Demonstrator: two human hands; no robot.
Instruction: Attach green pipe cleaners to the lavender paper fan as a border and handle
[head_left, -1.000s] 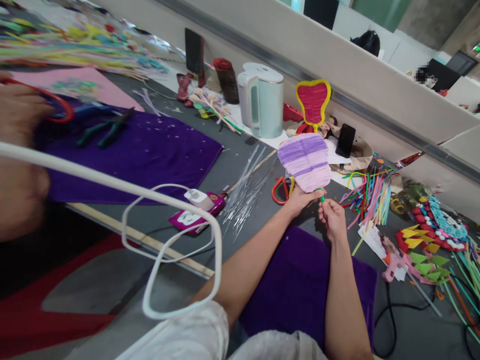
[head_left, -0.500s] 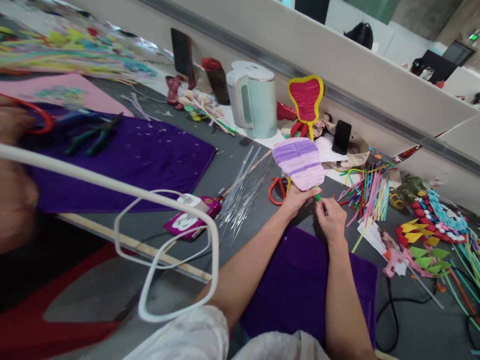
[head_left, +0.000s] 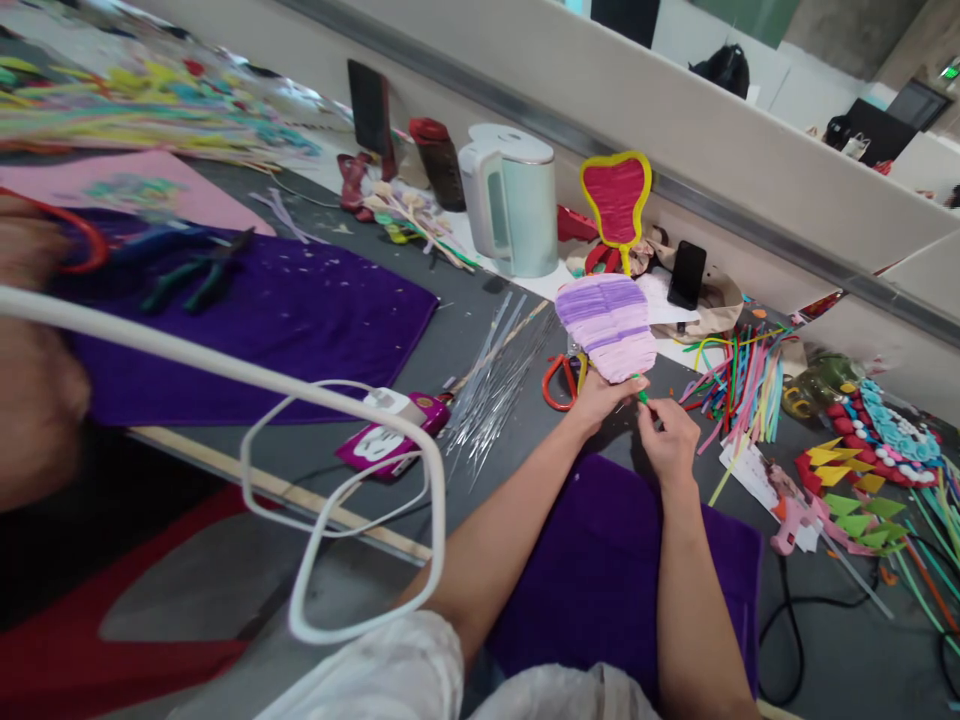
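Observation:
A flat, fan-shaped craft piece (head_left: 606,325) with pink and purple stripes stands tilted over the grey table. My left hand (head_left: 598,402) is closed around its narrow lower end. A short green fuzzy strip, maybe a pipe cleaner (head_left: 642,396), comes out at that end, and the fingertips of my right hand (head_left: 670,435) pinch it. Red-handled scissors (head_left: 556,385) lie just left of my left hand. Behind the piece stands a similar red shape with a yellow border (head_left: 616,200). Under my forearms is a dark purple cloth (head_left: 577,560).
Thin metal wires (head_left: 487,420) lie left of my arms, near a magenta power strip (head_left: 394,435). A white tube (head_left: 225,360) crosses the left foreground. Another person's hand (head_left: 34,370) is at far left. A kettle (head_left: 529,205) stands behind; a pink glue gun (head_left: 791,520) lies right.
The whole scene has shifted slightly to the right in the view. Both hands keep their hold on the striped piece and the green strip, with hardly any other movement.

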